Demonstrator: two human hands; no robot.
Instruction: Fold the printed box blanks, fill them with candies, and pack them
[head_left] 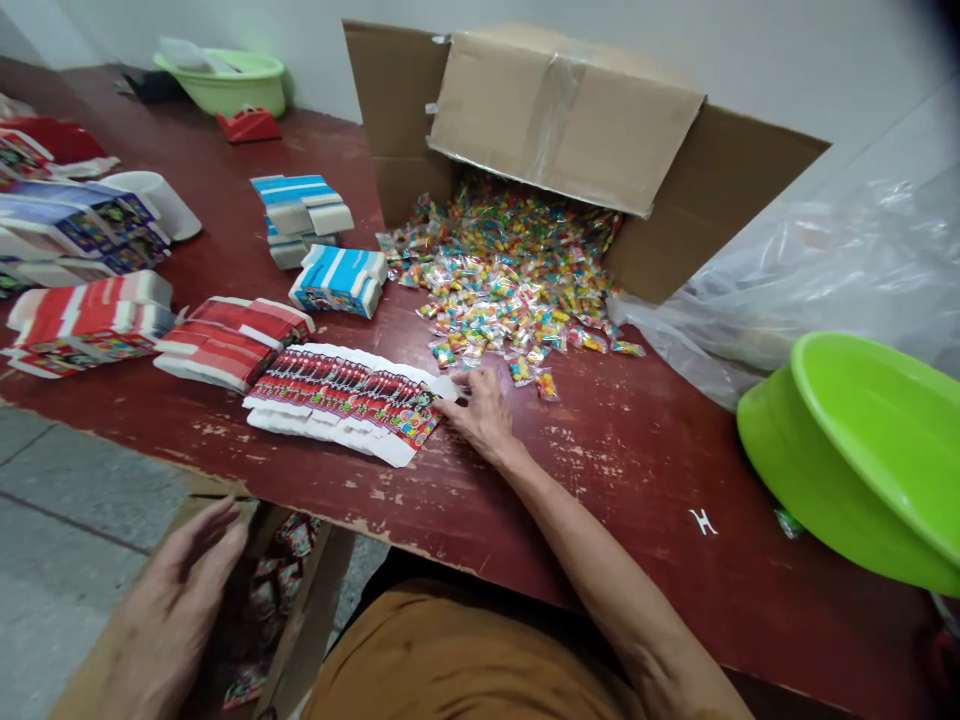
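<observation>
A fanned row of flat red printed cartons (pixel 337 395) lies along the front of the table. My right hand (pixel 484 415) is at the row's right end, its thumb and fingers closed on the edge of the last carton. My left hand (pixel 180 590) is off the table's front edge, fingers stretched out and holding nothing. Below it stands an open cardboard box (pixel 300 610) with several small printed packs (pixel 298 535) inside. Behind my right hand spreads a heap of small clear-wrapped colourful candies (pixel 517 270).
The candies spill from a large tipped carton (pixel 562 110). Stacks of red cartons (pixel 232 335), blue cartons (pixel 341 280) and purple cartons (pixel 82 225) stand leftward. A green basin (pixel 832 470) sits right, near plastic sheeting (pixel 840 270). Another basin (pixel 232 90) and a red tape dispenser (pixel 250 125) are at the back.
</observation>
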